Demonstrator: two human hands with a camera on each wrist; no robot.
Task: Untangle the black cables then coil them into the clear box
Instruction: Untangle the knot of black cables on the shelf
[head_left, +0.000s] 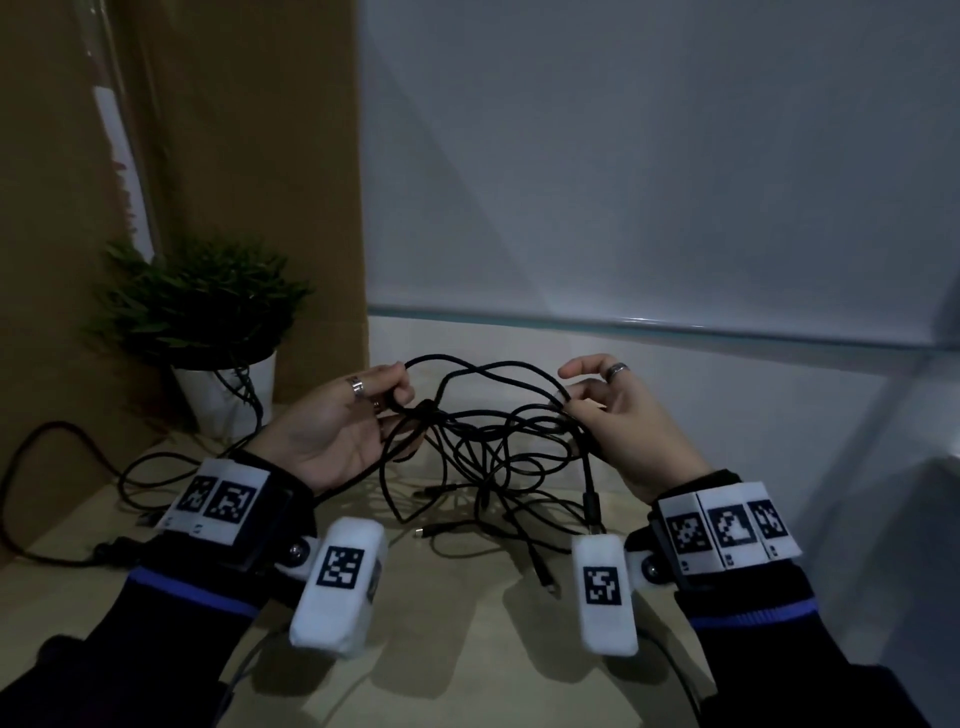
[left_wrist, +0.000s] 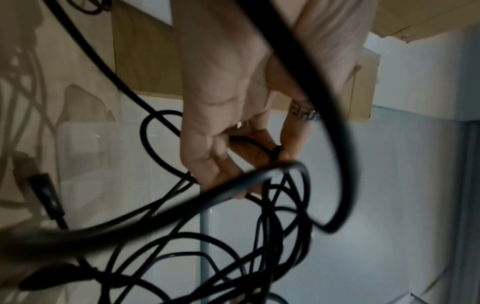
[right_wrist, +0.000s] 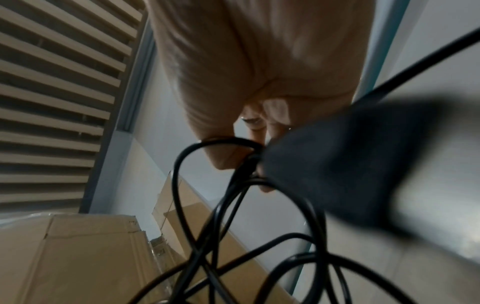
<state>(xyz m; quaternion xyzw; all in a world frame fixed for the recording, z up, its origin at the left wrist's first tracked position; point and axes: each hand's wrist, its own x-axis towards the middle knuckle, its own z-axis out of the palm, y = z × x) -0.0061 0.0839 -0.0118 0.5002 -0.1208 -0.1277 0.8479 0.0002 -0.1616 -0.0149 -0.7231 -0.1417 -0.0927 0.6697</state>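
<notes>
A blurred dark plug (close to lens) hides right fingertips.

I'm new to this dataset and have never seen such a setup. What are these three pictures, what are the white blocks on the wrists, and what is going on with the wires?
There is no machine here: a person works with bare hands. The wide picture comes from a camera on the head, looking down. The other two come from cameras strapped to each wrist, looking along the palm at the fingers. The white blocks with black-and-white patterns sit on the wristbands; they look like the wrist cameras.

The left hand and the right hand each pinch strands of a bundle of tangled black cables, lifted partly off the pale table, with the loose plug ends lying on it. A potted plant stands at the back left. In the left wrist view a clear box shows faintly behind the cables.
</notes>
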